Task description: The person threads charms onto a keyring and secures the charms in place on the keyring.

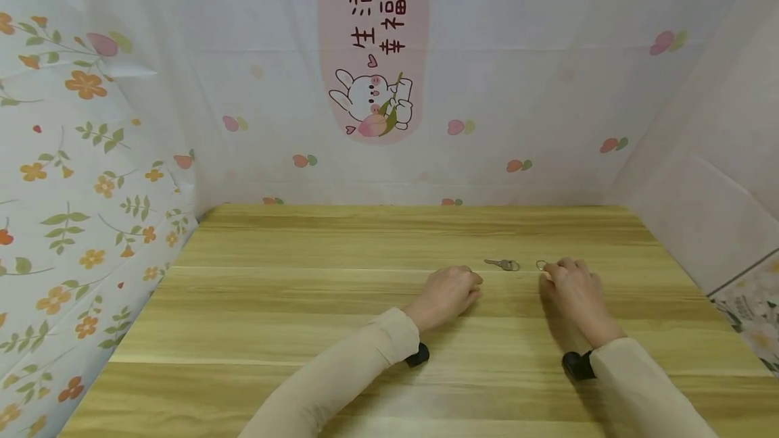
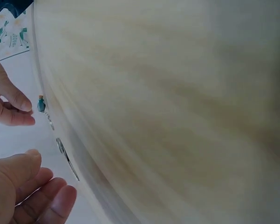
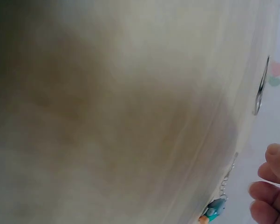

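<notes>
A silver key [image 1: 502,264] on a split ring lies flat on the wooden table. To its right lies a keychain, its ring [image 1: 541,265] showing in the head view. The wrist views show its chain [image 3: 226,179] and small teal-and-orange charm [image 3: 214,211]. My right hand [image 1: 575,293] is over the charm, hiding it from the head camera; in the right wrist view its fingers [image 3: 263,191] are loosely bent, with a gap to the charm. My left hand [image 1: 444,296] is left of the key, fingers [image 2: 46,191] relaxed and holding nothing.
The wooden table [image 1: 292,303] ends at a white printed cloth [image 1: 262,86] behind. Floral cloth [image 1: 91,222] hangs along the left side, and a pale panel [image 1: 718,201] stands on the right. Each wrist wears a black device [image 1: 418,355].
</notes>
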`<state>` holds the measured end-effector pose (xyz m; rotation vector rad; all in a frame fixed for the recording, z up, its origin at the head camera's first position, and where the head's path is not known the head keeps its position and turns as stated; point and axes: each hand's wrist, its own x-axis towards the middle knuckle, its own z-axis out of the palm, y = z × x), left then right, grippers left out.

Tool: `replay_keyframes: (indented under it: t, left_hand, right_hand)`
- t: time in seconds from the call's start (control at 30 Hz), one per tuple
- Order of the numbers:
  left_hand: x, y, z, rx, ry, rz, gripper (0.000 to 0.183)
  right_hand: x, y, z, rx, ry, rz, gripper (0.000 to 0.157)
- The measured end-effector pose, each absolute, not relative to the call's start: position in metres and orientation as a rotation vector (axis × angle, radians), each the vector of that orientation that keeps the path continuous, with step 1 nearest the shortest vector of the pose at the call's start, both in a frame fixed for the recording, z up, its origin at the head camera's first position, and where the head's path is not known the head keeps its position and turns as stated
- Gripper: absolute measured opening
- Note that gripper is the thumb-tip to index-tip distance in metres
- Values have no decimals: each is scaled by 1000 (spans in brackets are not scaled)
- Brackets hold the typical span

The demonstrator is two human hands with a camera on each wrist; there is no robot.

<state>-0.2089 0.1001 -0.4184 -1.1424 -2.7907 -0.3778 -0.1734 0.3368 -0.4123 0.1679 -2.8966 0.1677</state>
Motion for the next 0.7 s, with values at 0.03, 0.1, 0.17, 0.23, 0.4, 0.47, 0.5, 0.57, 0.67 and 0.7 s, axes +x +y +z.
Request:
replay_keyframes:
  t: [0.03,0.1,0.17,0.23,0.4,0.47,0.5,0.57,0.67,0.7]
  left_hand:
    - [-210,102,-418,-1138,-2787,-371,23]
    - [-213,107,-418,-1124,-2788,-356,23]
    - [-216,112,-418,-1114,-2785,-330,23]
    - [-219,117,-418,-1102,-2788,-301,23]
    - [-223,131,-419,-1100,-2779,-239,23]
    - [-225,135,-420,-1102,-2772,-233,22]
    - [-226,137,-420,-1099,-2769,-233,22]
    - [-228,141,-421,-1092,-2766,-236,22]
    - [-232,147,-423,-1076,-2759,-220,24]
    - [-233,148,-423,-1070,-2761,-210,25]
  right_hand:
    - [-176,338,-412,166,-2907,166,22]
    - [-181,340,-411,160,-2925,166,23]
    - [-185,341,-412,155,-2940,174,24]
    - [-187,342,-412,154,-2946,172,25]
    - [-192,346,-411,148,-2976,134,26]
    - [-193,347,-411,149,-2987,118,25]
    - [-194,347,-411,151,-2990,116,24]
    - [-195,347,-412,161,-2994,117,22]
    - [-196,347,-414,172,-2997,128,19]
    - [-196,347,-414,168,-3004,128,19]
